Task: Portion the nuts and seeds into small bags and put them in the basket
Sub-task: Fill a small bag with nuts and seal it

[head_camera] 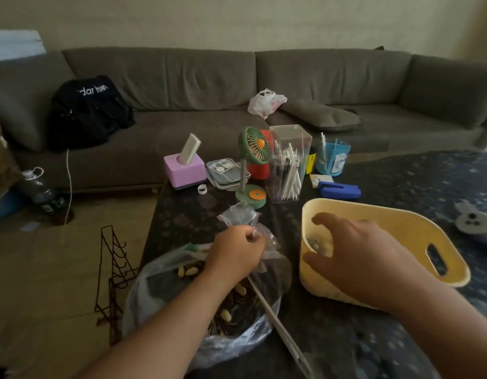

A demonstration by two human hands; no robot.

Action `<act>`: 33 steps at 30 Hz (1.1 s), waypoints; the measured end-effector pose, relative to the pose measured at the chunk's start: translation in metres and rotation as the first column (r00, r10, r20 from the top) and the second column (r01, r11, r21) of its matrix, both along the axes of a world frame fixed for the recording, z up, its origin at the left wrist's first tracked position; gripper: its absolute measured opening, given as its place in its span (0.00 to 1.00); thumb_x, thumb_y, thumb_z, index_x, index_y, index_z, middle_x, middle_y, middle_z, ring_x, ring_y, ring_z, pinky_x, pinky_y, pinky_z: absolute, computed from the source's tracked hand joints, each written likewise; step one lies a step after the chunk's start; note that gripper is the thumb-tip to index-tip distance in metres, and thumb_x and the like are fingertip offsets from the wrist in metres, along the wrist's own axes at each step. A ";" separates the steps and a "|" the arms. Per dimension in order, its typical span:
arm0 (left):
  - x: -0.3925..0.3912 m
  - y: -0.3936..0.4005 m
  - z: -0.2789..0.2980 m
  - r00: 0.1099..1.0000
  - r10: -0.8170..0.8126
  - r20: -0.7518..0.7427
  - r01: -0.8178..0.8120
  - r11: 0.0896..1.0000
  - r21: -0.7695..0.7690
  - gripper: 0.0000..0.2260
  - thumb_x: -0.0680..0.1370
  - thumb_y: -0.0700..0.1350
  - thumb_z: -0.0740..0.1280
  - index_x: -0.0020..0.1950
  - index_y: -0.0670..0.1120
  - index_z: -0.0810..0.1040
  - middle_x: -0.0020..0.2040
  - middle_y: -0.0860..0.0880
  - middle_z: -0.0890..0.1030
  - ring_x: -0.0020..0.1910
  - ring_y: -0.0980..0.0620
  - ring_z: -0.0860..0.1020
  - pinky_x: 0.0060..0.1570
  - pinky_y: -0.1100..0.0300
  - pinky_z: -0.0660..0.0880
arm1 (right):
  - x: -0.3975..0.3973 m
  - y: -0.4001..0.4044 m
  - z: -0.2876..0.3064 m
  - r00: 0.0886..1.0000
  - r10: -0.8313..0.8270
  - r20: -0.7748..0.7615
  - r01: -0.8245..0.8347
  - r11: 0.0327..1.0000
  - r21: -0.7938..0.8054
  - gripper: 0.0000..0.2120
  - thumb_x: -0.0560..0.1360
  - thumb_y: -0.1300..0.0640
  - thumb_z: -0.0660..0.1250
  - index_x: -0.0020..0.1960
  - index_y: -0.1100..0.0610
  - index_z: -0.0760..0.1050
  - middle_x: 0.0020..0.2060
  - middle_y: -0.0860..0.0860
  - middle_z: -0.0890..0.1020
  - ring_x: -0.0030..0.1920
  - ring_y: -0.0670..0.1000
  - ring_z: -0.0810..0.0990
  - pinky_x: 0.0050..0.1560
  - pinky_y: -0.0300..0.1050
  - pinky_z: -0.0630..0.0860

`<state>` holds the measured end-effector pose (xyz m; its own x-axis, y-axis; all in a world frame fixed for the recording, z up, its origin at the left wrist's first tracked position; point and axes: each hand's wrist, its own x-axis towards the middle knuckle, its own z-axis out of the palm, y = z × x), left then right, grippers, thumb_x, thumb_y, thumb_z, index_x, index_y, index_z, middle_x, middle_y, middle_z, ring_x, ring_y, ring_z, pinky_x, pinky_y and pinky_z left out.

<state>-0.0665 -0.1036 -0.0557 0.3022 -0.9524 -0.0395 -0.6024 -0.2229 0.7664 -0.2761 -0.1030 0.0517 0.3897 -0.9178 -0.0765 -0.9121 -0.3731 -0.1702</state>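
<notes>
Two hands: left point(237, 251) pinches one small bag point(241, 216); right point(354, 253) over one basket point(417, 228).

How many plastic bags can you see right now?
3: a small clear bag pinched in the left hand, the big bag of nuts and seeds under it, a white bag on the sofa. Others may be hidden.

Both bare forearms reached forward from the bottom of the view. The left hand point(235, 254) was curled, its fingers and thumb pinching a small clear bag point(241, 217), with the knuckles turned up and the wrist bent slightly inward. The right hand point(357, 254) was held out farther to the right, palm down, its fingers spread and relaxed, thumb apart from the rest, holding nothing. The right forearm came in from the lower right corner.
</notes>
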 end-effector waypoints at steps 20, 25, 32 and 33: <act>0.022 -0.005 0.003 0.981 0.126 -0.150 -0.148 0.979 -0.142 0.07 0.83 0.52 0.70 0.47 0.52 0.84 0.42 0.51 0.85 0.44 0.52 0.83 0.44 0.52 0.80 | 0.010 -0.054 -0.019 0.985 0.080 -0.153 -0.048 0.979 0.198 0.20 0.82 0.57 0.62 0.73 0.49 0.71 0.61 0.52 0.80 0.56 0.55 0.80 0.60 0.55 0.80; 0.021 -0.016 0.001 0.961 0.132 -0.243 -0.168 0.977 -0.131 0.02 0.81 0.51 0.72 0.53 0.55 0.82 0.46 0.53 0.86 0.42 0.52 0.82 0.39 0.56 0.75 | -0.022 -0.039 -0.002 0.938 0.162 -0.307 -0.074 0.958 0.278 0.33 0.80 0.65 0.64 0.78 0.38 0.65 0.72 0.47 0.73 0.67 0.51 0.76 0.65 0.47 0.76; 0.001 -0.030 0.006 0.997 0.043 -0.067 -0.049 0.994 -0.100 0.04 0.81 0.52 0.71 0.49 0.53 0.81 0.44 0.51 0.84 0.43 0.50 0.83 0.43 0.51 0.81 | -0.030 -0.049 -0.007 0.963 0.164 -0.212 -0.109 0.962 0.248 0.29 0.80 0.65 0.67 0.72 0.37 0.73 0.60 0.44 0.74 0.55 0.46 0.72 0.59 0.42 0.73; -0.002 -0.033 0.006 0.998 0.040 -0.041 -0.044 0.994 -0.103 0.06 0.82 0.53 0.70 0.48 0.53 0.82 0.43 0.51 0.84 0.44 0.51 0.83 0.43 0.52 0.81 | -0.030 -0.051 -0.008 0.965 0.161 -0.207 -0.108 0.964 0.243 0.29 0.80 0.66 0.67 0.72 0.37 0.74 0.59 0.45 0.73 0.55 0.46 0.72 0.58 0.42 0.73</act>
